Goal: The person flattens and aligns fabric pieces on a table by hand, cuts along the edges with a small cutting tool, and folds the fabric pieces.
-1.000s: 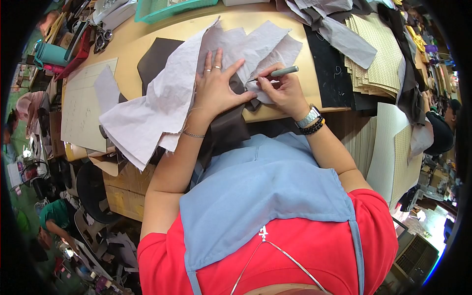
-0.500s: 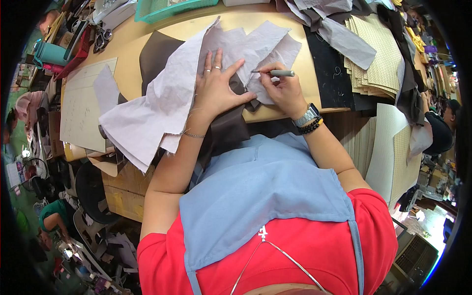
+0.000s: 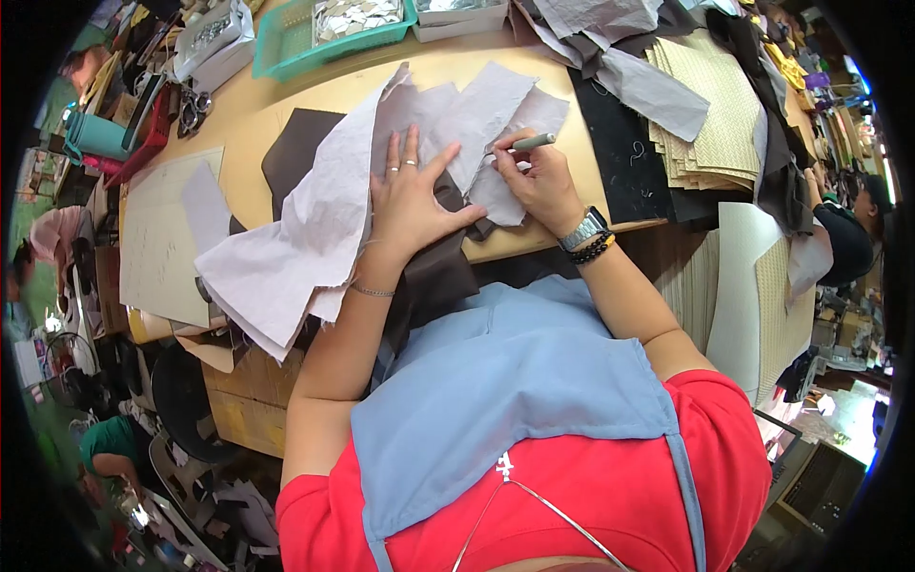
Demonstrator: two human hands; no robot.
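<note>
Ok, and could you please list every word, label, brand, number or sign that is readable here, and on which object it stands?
No text can be read with certainty.
White shape against the red shirt: perhaps a letter, too small to read.
Pale card sheet at left: faint marks, not legible.
Pen and wristwatch: any lettering is too small.

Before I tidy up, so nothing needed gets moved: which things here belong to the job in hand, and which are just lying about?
In the job:
pen in the right hand
pale cloth under the left hand
dark material beneath the cloth, probably

Lying about, apparently:
turquoise basket
teal mug
patterned sheets
</note>
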